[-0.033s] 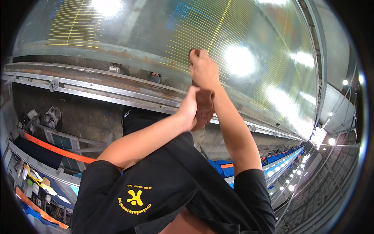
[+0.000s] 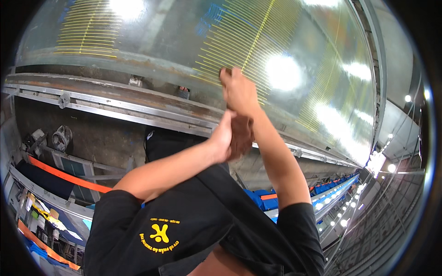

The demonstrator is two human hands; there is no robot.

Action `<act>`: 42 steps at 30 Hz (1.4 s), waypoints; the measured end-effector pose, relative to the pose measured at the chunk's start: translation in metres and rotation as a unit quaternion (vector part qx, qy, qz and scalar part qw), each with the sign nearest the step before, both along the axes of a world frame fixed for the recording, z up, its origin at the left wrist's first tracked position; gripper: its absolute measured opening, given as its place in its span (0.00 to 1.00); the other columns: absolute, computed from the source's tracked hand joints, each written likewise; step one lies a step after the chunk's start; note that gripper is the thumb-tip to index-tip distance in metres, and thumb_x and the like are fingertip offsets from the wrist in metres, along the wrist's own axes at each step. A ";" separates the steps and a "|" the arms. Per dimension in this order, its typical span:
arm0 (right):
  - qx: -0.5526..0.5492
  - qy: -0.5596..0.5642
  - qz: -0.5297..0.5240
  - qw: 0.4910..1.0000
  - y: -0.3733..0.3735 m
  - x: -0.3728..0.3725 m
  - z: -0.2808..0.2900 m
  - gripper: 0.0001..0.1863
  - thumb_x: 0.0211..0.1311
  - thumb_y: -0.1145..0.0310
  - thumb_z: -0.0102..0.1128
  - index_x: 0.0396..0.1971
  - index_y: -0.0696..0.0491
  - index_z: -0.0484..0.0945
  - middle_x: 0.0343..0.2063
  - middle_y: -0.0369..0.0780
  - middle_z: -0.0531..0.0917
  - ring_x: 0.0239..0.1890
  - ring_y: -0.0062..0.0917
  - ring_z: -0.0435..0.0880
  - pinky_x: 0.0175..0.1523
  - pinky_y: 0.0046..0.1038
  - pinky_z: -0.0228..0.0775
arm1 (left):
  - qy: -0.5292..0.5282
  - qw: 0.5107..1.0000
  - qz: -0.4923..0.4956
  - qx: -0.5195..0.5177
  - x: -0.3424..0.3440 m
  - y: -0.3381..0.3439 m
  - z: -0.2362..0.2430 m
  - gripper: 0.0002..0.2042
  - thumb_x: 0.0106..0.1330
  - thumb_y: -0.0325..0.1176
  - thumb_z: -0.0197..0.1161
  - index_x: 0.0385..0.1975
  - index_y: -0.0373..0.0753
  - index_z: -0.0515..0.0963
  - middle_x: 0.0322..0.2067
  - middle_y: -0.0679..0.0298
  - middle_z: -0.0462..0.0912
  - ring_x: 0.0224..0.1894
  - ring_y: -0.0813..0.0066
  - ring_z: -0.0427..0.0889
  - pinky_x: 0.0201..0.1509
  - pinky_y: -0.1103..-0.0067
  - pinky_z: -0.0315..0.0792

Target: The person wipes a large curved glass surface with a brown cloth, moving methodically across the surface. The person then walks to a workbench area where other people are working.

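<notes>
In the head view, the left hand [image 2: 221, 137] is clamping its fingers on a brown cloth [image 2: 241, 137] beside the right wrist, its long axis running from the body toward the yellow-lined bench [image 2: 161, 32]. The right hand [image 2: 241, 94] is showing curled fingers; whether they are gripping, I cannot tell.

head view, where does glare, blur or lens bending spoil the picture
Head view: white glare washes out patches of the glossy tabletop, one beside the right hand; head view: the left hand looks slightly motion-blurred; head view: the tabletop's right edge bows outward, and the corners go black.
</notes>
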State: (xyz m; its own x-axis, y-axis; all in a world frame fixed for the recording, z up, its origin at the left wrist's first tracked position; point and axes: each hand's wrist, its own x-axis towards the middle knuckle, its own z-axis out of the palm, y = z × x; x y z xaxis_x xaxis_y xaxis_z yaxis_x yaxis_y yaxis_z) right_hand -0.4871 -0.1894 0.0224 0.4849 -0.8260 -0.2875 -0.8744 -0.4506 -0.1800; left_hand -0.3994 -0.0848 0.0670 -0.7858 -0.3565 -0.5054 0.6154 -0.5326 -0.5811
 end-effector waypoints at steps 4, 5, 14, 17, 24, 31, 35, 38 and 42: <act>0.055 -0.142 0.046 0.987 0.003 -0.017 0.018 0.18 0.58 0.70 0.65 0.49 0.45 0.82 0.43 0.49 0.79 0.41 0.46 0.86 0.43 0.45 0.81 | -0.089 0.986 -0.072 -0.119 -0.006 0.004 0.016 0.23 0.74 0.56 0.48 0.44 0.43 0.81 0.33 0.65 0.84 0.31 0.70 0.82 0.29 0.73 0.73; 0.009 -0.132 0.011 0.991 -0.014 -0.018 0.019 0.18 0.59 0.70 0.64 0.50 0.47 0.81 0.43 0.50 0.79 0.41 0.47 0.86 0.43 0.45 0.81 | -0.066 0.987 -0.046 -0.141 -0.006 -0.005 0.010 0.23 0.73 0.56 0.48 0.43 0.43 0.80 0.33 0.64 0.84 0.30 0.69 0.81 0.27 0.73 0.72; 0.263 -0.101 0.144 0.949 0.026 0.008 0.023 0.15 0.56 0.70 0.61 0.44 0.48 0.83 0.41 0.52 0.81 0.45 0.49 0.85 0.49 0.48 0.80 | -0.191 0.978 -0.082 -0.006 0.000 0.018 0.044 0.23 0.74 0.53 0.45 0.48 0.40 0.80 0.38 0.64 0.85 0.37 0.68 0.84 0.38 0.70 0.78; 0.085 -0.134 -0.041 0.987 0.007 -0.022 0.026 0.16 0.59 0.70 0.59 0.47 0.48 0.82 0.42 0.53 0.81 0.47 0.50 0.84 0.50 0.47 0.80 | -0.061 0.982 -0.099 -0.148 -0.002 0.010 0.025 0.24 0.75 0.52 0.45 0.47 0.39 0.80 0.39 0.60 0.86 0.36 0.72 0.85 0.38 0.75 0.79; 0.256 -0.105 0.178 0.944 0.023 -0.001 0.014 0.21 0.58 0.70 0.63 0.54 0.47 0.82 0.42 0.47 0.80 0.45 0.46 0.84 0.51 0.45 0.79 | 0.111 0.966 0.131 -0.193 -0.013 0.044 0.006 0.24 0.78 0.54 0.40 0.47 0.40 0.77 0.37 0.63 0.83 0.38 0.71 0.84 0.41 0.71 0.79; -0.055 -0.075 -0.188 0.978 -0.053 -0.028 -0.004 0.17 0.61 0.70 0.60 0.51 0.51 0.79 0.44 0.53 0.79 0.47 0.51 0.83 0.49 0.47 0.79 | -0.144 0.982 -0.023 -0.124 -0.008 -0.025 0.004 0.26 0.74 0.59 0.45 0.44 0.41 0.78 0.32 0.60 0.85 0.27 0.69 0.83 0.28 0.72 0.77; 0.185 -0.110 0.078 0.974 0.009 0.020 0.010 0.21 0.58 0.71 0.61 0.53 0.51 0.80 0.45 0.53 0.80 0.47 0.49 0.84 0.52 0.45 0.79 | -0.183 0.979 0.006 -0.091 -0.013 0.030 0.020 0.24 0.78 0.53 0.40 0.43 0.41 0.80 0.32 0.63 0.84 0.31 0.69 0.84 0.33 0.70 0.79; 0.141 -0.196 0.036 0.970 0.019 0.007 0.019 0.20 0.58 0.72 0.59 0.52 0.49 0.81 0.44 0.52 0.81 0.47 0.49 0.84 0.52 0.45 0.78 | -0.239 0.962 -0.090 -0.099 -0.011 0.028 0.046 0.23 0.78 0.50 0.40 0.45 0.39 0.80 0.34 0.62 0.85 0.33 0.67 0.85 0.36 0.70 0.80; -0.054 -0.159 -0.323 0.931 -0.015 -0.038 -0.005 0.15 0.60 0.72 0.58 0.47 0.55 0.82 0.42 0.54 0.81 0.45 0.52 0.82 0.49 0.47 0.77 | -0.229 0.952 -0.107 -0.174 0.000 0.006 0.008 0.22 0.80 0.47 0.39 0.49 0.37 0.78 0.43 0.59 0.85 0.39 0.69 0.85 0.39 0.70 0.80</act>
State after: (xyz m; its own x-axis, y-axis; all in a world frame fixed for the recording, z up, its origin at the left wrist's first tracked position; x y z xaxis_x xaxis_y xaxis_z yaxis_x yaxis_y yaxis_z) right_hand -0.5252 -0.2039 0.0170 -0.0776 -0.9907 -0.1117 -0.8791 0.1209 -0.4610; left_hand -0.3990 -0.0790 0.0749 -0.5857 -0.4211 -0.6926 0.6170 -0.7857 -0.0440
